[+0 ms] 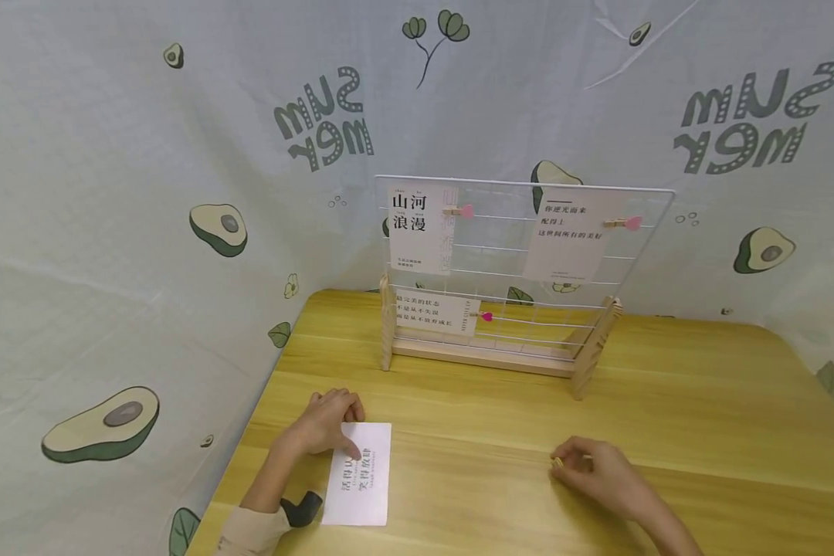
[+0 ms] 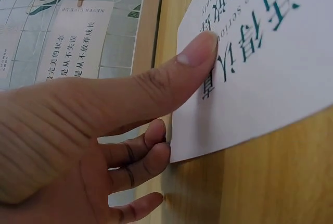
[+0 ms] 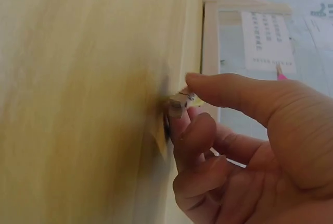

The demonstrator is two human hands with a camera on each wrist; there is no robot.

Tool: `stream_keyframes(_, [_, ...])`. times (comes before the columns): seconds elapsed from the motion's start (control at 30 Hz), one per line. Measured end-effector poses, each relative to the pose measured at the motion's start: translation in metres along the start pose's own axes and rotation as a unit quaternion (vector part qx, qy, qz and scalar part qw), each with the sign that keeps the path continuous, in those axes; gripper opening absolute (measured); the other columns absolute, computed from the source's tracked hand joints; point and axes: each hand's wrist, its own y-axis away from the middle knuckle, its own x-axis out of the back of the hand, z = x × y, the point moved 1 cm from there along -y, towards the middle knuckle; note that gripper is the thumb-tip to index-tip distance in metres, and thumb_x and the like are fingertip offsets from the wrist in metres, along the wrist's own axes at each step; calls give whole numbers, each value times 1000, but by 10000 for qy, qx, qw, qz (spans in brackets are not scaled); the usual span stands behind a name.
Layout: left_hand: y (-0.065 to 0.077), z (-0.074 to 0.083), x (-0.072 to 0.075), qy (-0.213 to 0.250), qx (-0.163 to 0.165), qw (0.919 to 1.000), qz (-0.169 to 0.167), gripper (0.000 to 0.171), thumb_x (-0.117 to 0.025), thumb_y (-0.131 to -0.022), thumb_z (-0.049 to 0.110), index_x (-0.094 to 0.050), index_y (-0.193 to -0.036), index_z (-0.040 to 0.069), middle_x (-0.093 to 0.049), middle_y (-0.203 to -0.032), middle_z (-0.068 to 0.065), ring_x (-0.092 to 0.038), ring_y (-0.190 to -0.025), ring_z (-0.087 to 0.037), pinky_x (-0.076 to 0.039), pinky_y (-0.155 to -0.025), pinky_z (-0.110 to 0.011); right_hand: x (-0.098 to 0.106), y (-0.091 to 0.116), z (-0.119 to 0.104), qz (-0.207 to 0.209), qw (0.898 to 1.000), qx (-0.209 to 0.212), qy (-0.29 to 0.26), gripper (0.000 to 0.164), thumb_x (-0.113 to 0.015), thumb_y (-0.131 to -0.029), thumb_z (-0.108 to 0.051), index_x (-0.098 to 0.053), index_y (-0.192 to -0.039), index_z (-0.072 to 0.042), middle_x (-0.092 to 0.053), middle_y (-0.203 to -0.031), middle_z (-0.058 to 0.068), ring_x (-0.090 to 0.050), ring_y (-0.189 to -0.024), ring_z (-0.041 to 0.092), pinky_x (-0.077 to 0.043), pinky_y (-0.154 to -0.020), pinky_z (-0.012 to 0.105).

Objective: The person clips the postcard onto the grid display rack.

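Note:
At the table's left front, my left hand (image 1: 322,425) holds a white card (image 1: 356,506) with printed characters by its far edge. In the left wrist view the thumb (image 2: 192,54) lies over the card's face, with curled fingers (image 2: 151,156) at its edge. Over the table to the right, my right hand (image 1: 606,476) pinches a small wooden clothespin (image 3: 178,104) between thumb and fingertips. Part of the clothespin is hidden by the fingers. A white wire grid rack (image 1: 503,249) on wooden feet stands beyond both hands.
Three printed cards hang on the rack: one upper left (image 1: 420,243), one upper right (image 1: 563,259) and one lower left (image 1: 434,315). Clothespins with pink hearts hold them. A patterned cloth (image 1: 146,232) hangs behind the wooden table (image 1: 472,479).

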Motion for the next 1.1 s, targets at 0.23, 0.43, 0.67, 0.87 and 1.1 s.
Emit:
stream_keyframes(0.23, [-4,-2,0,601,268,9977,153,40,-94,-71,10,-63,-97,9,-61,-92,0,-54,-87,-17,-35,-86,-36,-4,-4,0,223,9991,-256,-261,23,-72,-97,-19,-72,-109,1,-76,-98,9,-68,-74,3,-53,-60,22])
stream_keyframes(0.43, [-14,2,6,1117,636,9883,824,24,-84,-85,8,-66,-102,9,-65,-94,-2,-54,-83,-14,-46,-74,-26,-4,-5,-4,811,9944,-564,-388,20,-75,-94,-15,-74,-107,0,-76,-95,9,-53,-61,1,-43,-50,21])
stream_keyframes(0.67, [-25,15,19,1841,783,9632,1796,18,-76,-92,4,-73,-109,1,-72,-108,-14,-65,-81,-19,-52,-66,-22,-3,-8,-8,862,9904,-921,-565,28,-76,-94,-22,-73,-111,-1,-75,-90,6,-53,-60,5,-39,-48,22])
stream_keyframes(0.87, [-31,23,25,2104,822,9471,2279,16,-76,-93,6,-77,-107,0,-75,-112,-19,-70,-98,-28,-52,-70,-22,-4,-8,-6,1024,9907,-810,-389,31,-78,-93,-24,-72,-112,-1,-74,-92,5,-52,-65,5,-43,-51,23])
stream_keyframes(1.1, [-36,28,17,2432,767,9452,2036,17,-70,-97,5,-77,-110,-3,-74,-114,-22,-68,-81,-22,-46,-56,-19,-6,-9,-5,938,9903,-858,-568,34,-77,-94,-25,-70,-116,1,-76,-100,10,-57,-69,5,-44,-52,23])
